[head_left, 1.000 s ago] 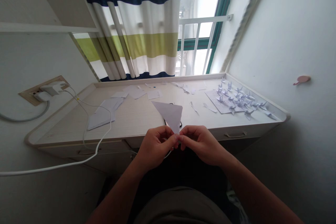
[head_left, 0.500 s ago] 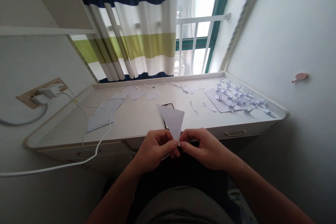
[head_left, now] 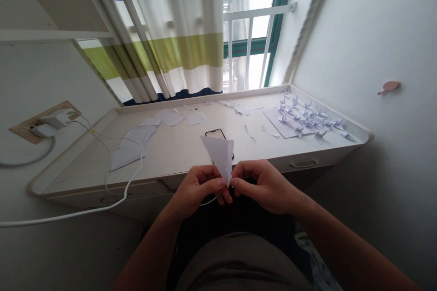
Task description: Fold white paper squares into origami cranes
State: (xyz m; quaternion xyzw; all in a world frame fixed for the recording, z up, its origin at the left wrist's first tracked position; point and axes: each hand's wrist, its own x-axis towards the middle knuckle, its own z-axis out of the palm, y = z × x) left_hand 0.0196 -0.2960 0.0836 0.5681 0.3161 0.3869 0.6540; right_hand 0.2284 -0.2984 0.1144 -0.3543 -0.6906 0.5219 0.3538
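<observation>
A white folded paper triangle [head_left: 220, 152] stands point-down between my hands, in front of the desk's near edge. My left hand [head_left: 200, 188] pinches its lower tip from the left, fingers closed. My right hand [head_left: 261, 184] pinches the same tip from the right, fingers closed. Behind the paper a black phone [head_left: 215, 133] lies flat on the pale wooden desk [head_left: 177, 150].
Several small folded paper cranes [head_left: 307, 120] sit on a sheet at the desk's right end. Loose paper sheets [head_left: 131, 145] and scraps lie to the left and at the back. A white charger cable [head_left: 112, 168] runs from a wall socket [head_left: 44, 122] across the desk's left. Striped curtain and window railing behind.
The paper triangle has turned and looks narrower and lower. My hands stay pinched at its tip. The view has tilted, and the phone behind the paper shows more.
</observation>
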